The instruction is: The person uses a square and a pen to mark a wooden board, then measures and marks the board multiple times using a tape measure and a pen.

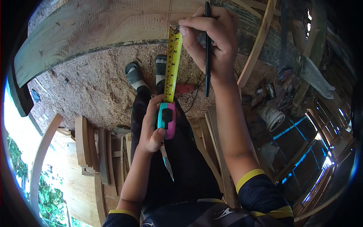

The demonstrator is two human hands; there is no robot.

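Currently holds a tape measure in the left hand, just below the centre of the frame, with fingers and thumb clamped around its pink and teal body; has the yellow blade drawn out from there, running upward with a slight lean to the right; meets the metal end with thumb and index finger of the right hand, near the top of the frame, tips close together at its right side; cannot tell whether pinched firmly or only touching; also carries a black pen in that same hand, threaded between the fingers, nearly upright in the frame and apart from the blade.

Depends chiefly, by judgement, on one relation: metal end just left of the right fingertips, far nearer to them than to the left hand; lies over the lower part of the wide board across the top of the frame, beside the lower end of a thin dark line, roughly square to the board's long axis; cannot tell whether pressed against the wood.
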